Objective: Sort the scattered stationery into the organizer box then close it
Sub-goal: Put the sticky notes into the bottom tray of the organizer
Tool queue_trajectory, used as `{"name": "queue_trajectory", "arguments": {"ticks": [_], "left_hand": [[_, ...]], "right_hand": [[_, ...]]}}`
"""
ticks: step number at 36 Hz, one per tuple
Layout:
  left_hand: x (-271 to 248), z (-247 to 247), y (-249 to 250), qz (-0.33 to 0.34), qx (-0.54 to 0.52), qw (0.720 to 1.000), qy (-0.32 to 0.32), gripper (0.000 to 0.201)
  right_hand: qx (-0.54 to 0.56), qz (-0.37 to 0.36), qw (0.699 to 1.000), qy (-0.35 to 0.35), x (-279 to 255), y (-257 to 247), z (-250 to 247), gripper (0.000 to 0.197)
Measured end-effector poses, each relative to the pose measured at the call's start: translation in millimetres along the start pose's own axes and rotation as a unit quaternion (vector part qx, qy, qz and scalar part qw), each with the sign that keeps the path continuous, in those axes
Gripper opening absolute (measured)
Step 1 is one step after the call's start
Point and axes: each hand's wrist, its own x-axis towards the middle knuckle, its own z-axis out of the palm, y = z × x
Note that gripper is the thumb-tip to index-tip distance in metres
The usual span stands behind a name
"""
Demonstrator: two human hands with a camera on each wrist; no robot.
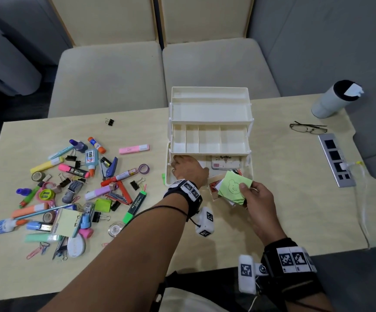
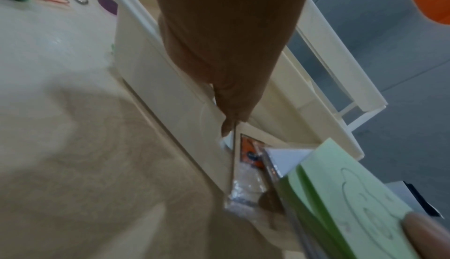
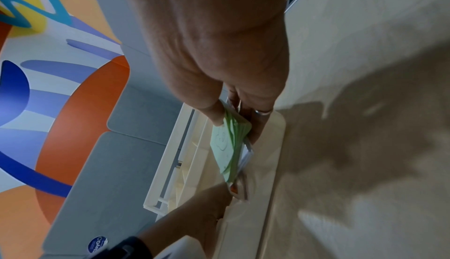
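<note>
Both your hands work at the organizer box (image 1: 209, 113): your left hand (image 1: 188, 168) reaches into its bottom compartment, finger state unclear; your right hand (image 1: 255, 199) pinches green sticky notes (image 1: 233, 186) over its near-right corner.

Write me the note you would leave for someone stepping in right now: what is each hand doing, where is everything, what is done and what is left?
Left hand: reaching into the bottom level of the organizer box; whether its grip holds anything is hidden.
Right hand: pinching a green sticky-note pad with a few packets beneath it, at the box's front edge.
Box: open, its upper trays bare; an Artline pack lies in the bottom.
Done: little.
Left: the stationery pile on the table's left, the pink highlighter and the black binder clip, then closing the box.
</note>
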Motion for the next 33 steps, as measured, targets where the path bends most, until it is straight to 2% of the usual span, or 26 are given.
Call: {"name": "queue_trajectory", "arguments": {"ticks": [2,5,8,10,13,15,17,21,28,30,33], "left_hand": [[2.0,-3.1,3.8,-0.012,-0.003,1.0,-0.016,0.1],[5.5,-7.1,5.1,-0.065,-0.023,0.997,-0.028,0.104],[9.3,-7.0,3.7,-0.046,-0.032,0.998,-0.03,0.087],[8.7,-9.0,1.6,-0.053,-0.005,0.998,-0.032,0.084],[11.3,-7.3,-1.3,-0.015,-0.021,0.999,-0.036,0.077],[9.3,-11.2,-4.9,-0.017,0.01,0.999,-0.039,0.087],[8.3,-15.4,-6.1,-0.011,0.031,0.999,-0.038,0.084],[7.6,-20.1,-8.1,0.013,0.059,0.997,-0.045,0.052],[5.9,-26.6,-19.1,0.079,0.057,0.994,-0.04,0.013],[4.5,-28.1,-23.3,0.092,0.037,0.994,-0.037,0.013],[0.6,-34.0,-28.7,0.112,-0.014,0.993,-0.039,0.023]], "right_hand": [[0.005,-0.001,1.0,-0.002,-0.6,-2.8,0.7,0.016],[0.003,-0.003,1.0,-0.001,-0.8,-6.7,1.6,0.015],[-0.002,-0.003,1.0,-0.002,-0.5,-9.2,1.9,0.017],[-0.001,-0.001,1.0,-0.002,-0.5,-10.7,2.5,0.018],[0.003,0.004,1.0,-0.003,-0.7,-12.4,3.6,0.019],[0.005,0.01,1.0,-0.004,-0.6,-12.5,4.1,0.019],[0.007,0.015,1.0,-0.005,-0.2,-11.6,4.8,0.02],[0.012,0.014,1.0,-0.002,-0.6,-11.3,6.1,0.022],[0.031,0.027,0.999,0.0,-3.8,-15.6,7.8,0.02],[0.058,0.043,0.997,0.002,-3.0,-17.3,11.6,0.02],[0.111,0.073,0.991,-0.001,-0.8,-21.1,23.9,0.024]]}}
